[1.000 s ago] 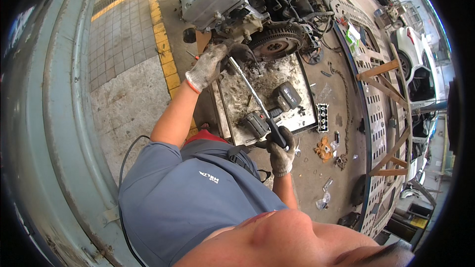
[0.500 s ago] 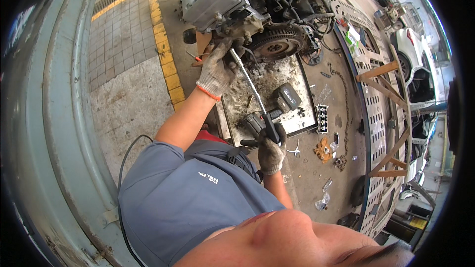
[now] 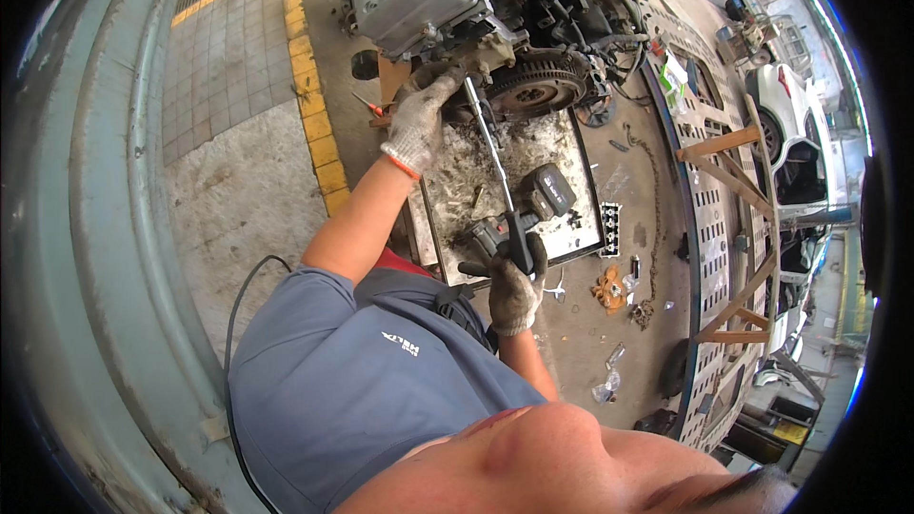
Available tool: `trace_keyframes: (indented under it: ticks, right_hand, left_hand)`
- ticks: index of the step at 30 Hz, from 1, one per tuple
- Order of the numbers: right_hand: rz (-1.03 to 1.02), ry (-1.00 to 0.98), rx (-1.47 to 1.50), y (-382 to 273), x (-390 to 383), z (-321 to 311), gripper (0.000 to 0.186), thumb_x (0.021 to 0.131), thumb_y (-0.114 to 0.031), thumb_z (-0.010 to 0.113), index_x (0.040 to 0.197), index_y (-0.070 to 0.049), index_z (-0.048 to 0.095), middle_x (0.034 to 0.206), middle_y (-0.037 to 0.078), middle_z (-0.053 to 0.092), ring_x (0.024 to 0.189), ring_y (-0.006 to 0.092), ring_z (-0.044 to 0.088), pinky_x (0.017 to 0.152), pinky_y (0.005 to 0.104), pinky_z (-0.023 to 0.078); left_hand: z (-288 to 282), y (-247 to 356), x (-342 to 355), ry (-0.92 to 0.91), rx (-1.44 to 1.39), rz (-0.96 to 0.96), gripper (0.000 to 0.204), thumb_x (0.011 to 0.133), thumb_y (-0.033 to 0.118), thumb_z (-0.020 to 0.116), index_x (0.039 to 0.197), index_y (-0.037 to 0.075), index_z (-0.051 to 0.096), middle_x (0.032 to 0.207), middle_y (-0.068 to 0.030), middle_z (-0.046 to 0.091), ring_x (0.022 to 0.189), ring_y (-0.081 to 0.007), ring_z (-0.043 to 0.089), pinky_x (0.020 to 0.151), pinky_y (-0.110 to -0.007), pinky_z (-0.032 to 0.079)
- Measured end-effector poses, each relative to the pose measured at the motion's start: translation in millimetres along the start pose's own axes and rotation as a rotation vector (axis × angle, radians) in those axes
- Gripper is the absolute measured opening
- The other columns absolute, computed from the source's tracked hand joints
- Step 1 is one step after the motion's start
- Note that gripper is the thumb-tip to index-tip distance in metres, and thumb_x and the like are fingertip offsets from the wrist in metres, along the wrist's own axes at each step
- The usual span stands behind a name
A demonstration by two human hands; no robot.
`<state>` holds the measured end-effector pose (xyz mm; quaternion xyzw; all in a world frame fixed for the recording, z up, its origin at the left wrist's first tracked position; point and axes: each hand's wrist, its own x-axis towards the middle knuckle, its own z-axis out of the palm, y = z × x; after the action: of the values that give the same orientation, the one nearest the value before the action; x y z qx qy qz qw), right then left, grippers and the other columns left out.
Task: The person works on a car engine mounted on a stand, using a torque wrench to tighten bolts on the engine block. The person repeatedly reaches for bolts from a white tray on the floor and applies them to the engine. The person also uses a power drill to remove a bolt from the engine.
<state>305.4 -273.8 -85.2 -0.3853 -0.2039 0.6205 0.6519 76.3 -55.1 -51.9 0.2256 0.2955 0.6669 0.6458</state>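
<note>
My right hand (image 3: pixel 517 297), in a dirty knit glove, is closed around the black handle of a long ratchet wrench (image 3: pixel 499 171). The wrench's silver shaft slants away up to the engine (image 3: pixel 428 14), its head close beside the toothed flywheel (image 3: pixel 533 88). My left hand (image 3: pixel 419 119), gloved with an orange cuff, reaches to the engine's lower edge just left of the wrench head. Its fingers are curled, and what they grip is hidden. Below the engine, a black cordless power tool (image 3: pixel 490 236) lies by my right hand.
A stained, dark-edged tray (image 3: pixel 586 219) lies under the engine. An orange-handled screwdriver (image 3: pixel 369 106) is left of it. Right of the tray, a metal engine part (image 3: pixel 610 230) and a brown part (image 3: pixel 609 289) lie on the floor. A perforated metal frame (image 3: pixel 709 257) runs along the right.
The wrench head has moved up and right, closer to the flywheel, and the shaft stands steeper. My left hand has shifted slightly up along the engine edge. My right hand keeps its grip.
</note>
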Motion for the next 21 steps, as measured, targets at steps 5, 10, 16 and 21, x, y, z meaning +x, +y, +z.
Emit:
trace_keyframes:
  ticks: [5,10,16,21]
  right_hand:
    - [-0.080,-0.013,-0.110,1,2,-7,0.066,0.084,0.002,0.074,0.145,-0.010,0.051,0.122,0.018,0.065,0.106,0.0275,0.065,0.085,0.0400,0.057]
    - [-0.115,-0.011,-0.129,1,8,14,0.068,0.087,0.003,0.071,0.149,-0.010,0.046,0.124,0.019,0.064,0.108,0.0282,0.065,0.091,0.0440,0.057]
    - [-0.031,-0.032,-0.103,4,11,36,0.066,0.090,0.005,0.065,0.151,-0.009,0.044,0.125,0.019,0.063,0.107,0.0297,0.068,0.095,0.0473,0.060]
    - [-0.033,0.014,-0.181,7,12,50,0.065,0.089,0.005,0.066,0.149,-0.006,0.044,0.121,0.017,0.065,0.101,0.0268,0.069,0.087,0.0437,0.062]
  left_hand:
    - [3,36,-7,-0.032,0.941,0.191,0.034,0.104,0.018,0.062,0.131,-0.003,0.064,0.117,-0.0106,0.074,0.096,-0.0182,0.070,0.078,-0.032,0.058]
    - [11,47,-10,-0.125,0.601,0.186,0.027,0.106,0.012,0.057,0.128,-0.001,0.065,0.108,-0.0115,0.076,0.094,-0.0172,0.072,0.078,-0.033,0.058]
    - [-4,58,18,-0.084,1.234,0.453,0.028,0.102,0.009,0.061,0.128,0.001,0.067,0.105,-0.0120,0.075,0.086,-0.0184,0.074,0.072,-0.030,0.057]
    - [-1,57,29,-0.024,1.442,0.566,0.027,0.100,0.018,0.062,0.122,0.004,0.069,0.107,-0.0202,0.074,0.097,-0.0359,0.073,0.085,-0.042,0.056]
